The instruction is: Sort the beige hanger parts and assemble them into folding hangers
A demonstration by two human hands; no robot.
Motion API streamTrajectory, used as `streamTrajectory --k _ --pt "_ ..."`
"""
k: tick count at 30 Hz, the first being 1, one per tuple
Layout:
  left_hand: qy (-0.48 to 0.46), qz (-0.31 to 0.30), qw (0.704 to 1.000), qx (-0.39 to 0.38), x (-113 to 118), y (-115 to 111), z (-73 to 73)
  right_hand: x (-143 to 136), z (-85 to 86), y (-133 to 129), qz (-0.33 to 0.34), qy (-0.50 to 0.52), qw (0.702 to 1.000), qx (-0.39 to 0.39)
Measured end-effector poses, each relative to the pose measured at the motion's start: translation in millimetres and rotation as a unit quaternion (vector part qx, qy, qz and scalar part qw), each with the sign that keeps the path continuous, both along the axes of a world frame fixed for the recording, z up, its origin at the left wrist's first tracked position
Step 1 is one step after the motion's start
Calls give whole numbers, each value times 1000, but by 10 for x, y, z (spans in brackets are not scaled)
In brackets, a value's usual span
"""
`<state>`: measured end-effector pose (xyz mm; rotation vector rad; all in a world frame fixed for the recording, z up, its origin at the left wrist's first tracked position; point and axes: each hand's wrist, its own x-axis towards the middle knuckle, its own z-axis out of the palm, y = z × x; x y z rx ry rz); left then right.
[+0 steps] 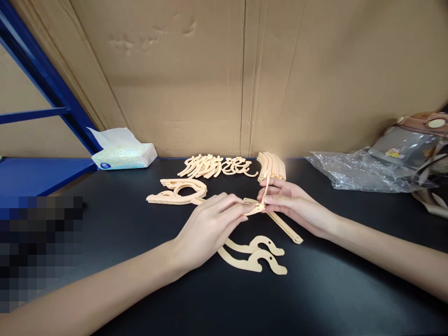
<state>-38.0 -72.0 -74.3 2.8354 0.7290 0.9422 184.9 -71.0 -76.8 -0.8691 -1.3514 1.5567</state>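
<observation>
My left hand (213,217), fingers pinched, grips one end of a cream plastic folding-hanger piece (255,211). Thumb and fingers of my right hand (297,203) close on a thin hanger hook (267,186), seen edge-on and pointing up. The two parts meet between my fingertips; the exact joint is too small to make out. Beneath my hands a straight hanger arm (285,227) lies slantwise on the black table. Nearer to me rest two flat curved hook pieces (245,263), their left ends hidden by my left hand. Folded hangers (175,198) lie beyond my left hand.
At the back are a pile of curved hooks (203,166), some smaller hooks (238,166) and a stack of hanger arms (272,165). A tissue pack (124,155) stands back left. Clear plastic wrap (350,172) and a bottle (402,144) are at right. Cardboard (175,93) walls the back.
</observation>
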Motion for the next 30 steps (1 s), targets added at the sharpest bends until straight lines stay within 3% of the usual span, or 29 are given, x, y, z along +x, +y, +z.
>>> streamTrajectory --k 8,16,30 --pt "37 15 995 88 -19 -19 -18 -32 16 -32 -17 -41 999 24" --pt "65 37 995 61 2 -46 -11 -33 -8 -30 -71 -78 990 92" --pt "91 50 995 5 16 -61 -41 -75 -25 -77 -91 -137 972 166"
